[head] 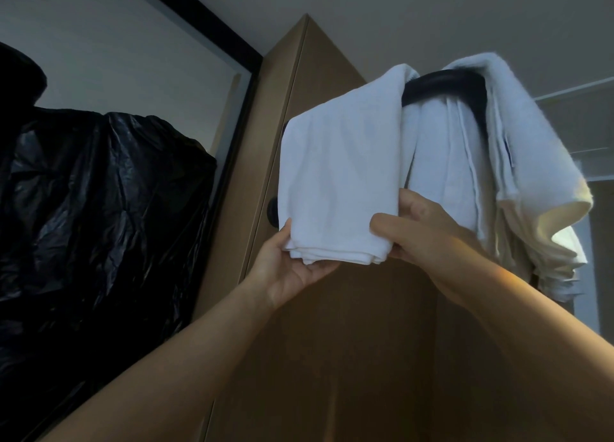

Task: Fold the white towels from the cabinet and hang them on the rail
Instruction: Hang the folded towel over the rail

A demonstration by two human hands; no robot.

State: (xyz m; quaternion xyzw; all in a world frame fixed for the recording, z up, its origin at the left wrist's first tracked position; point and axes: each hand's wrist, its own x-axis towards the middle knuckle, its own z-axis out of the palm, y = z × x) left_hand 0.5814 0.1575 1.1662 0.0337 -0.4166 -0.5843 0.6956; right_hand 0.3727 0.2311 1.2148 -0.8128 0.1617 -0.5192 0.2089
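2 white towels hang over 1 black rail [442, 84] in front of the brown cabinet [332, 325]. The left hand [292, 270] and right hand [423, 234] each grip a bottom corner of the folded left towel [339, 175], fingers curled around it. The right towel [531, 149] hangs untouched.
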